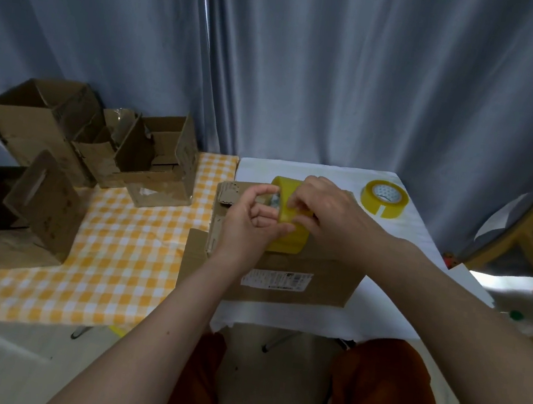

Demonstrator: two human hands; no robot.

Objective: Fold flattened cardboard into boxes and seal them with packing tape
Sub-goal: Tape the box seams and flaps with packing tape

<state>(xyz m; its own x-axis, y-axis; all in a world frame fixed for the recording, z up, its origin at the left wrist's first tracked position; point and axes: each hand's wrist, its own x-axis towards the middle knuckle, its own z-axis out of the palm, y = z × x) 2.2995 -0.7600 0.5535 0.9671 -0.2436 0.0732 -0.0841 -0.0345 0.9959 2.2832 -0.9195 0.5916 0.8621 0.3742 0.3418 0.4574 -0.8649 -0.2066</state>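
Note:
A brown cardboard box point(300, 273) with a white shipping label lies on the white table, its perforated flap at the left. Above it I hold a yellow roll of packing tape point(287, 238). My left hand point(252, 220) grips the roll, fingers curled into its core. My right hand point(321, 205) lies over the top of the roll, and its fingertips pinch at the tape's surface. A second yellow tape roll point(383, 198) lies flat on the white table at the back right, apart from both hands.
Several folded, open-topped cardboard boxes point(149, 160) stand on the yellow checked tablecloth point(118, 250) at the left. Grey curtains hang behind. A wooden frame point(523, 233) stands at the right. My knees are below the table's front edge.

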